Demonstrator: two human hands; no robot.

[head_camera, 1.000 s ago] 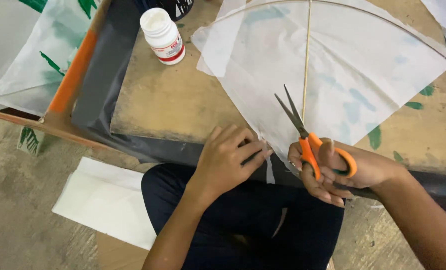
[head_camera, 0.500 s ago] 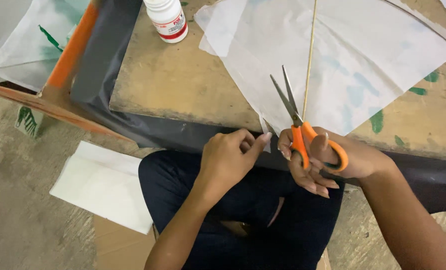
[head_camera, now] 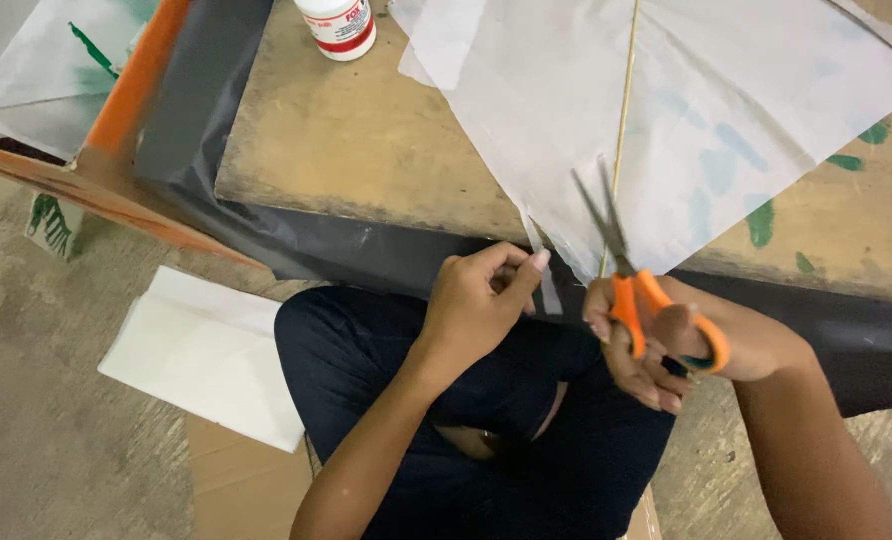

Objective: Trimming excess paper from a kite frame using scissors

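Right hand [head_camera: 686, 345] grip clenched through the orange scissors [head_camera: 636, 290] handles; left hand [head_camera: 481, 300] pinches a thin paper strip [head_camera: 544, 280] at the kite's tip.

Scissors sit lower centre-right, blades slightly apart, pointing up-left along the bamboo spine [head_camera: 621, 120] of the white paper kite [head_camera: 686, 110]. Strip hangs just left of the blades off the counter [head_camera: 346, 150] edge, long axis near vertical; left hand is on it, right hand just beside. White glue bottle [head_camera: 338, 25] stands top centre, well apart.

Two hands: left [head_camera: 478, 305], right [head_camera: 666, 345]. One scissors [head_camera: 631, 275]. One glue bottle [head_camera: 337, 24]. One bamboo stick [head_camera: 622, 120].
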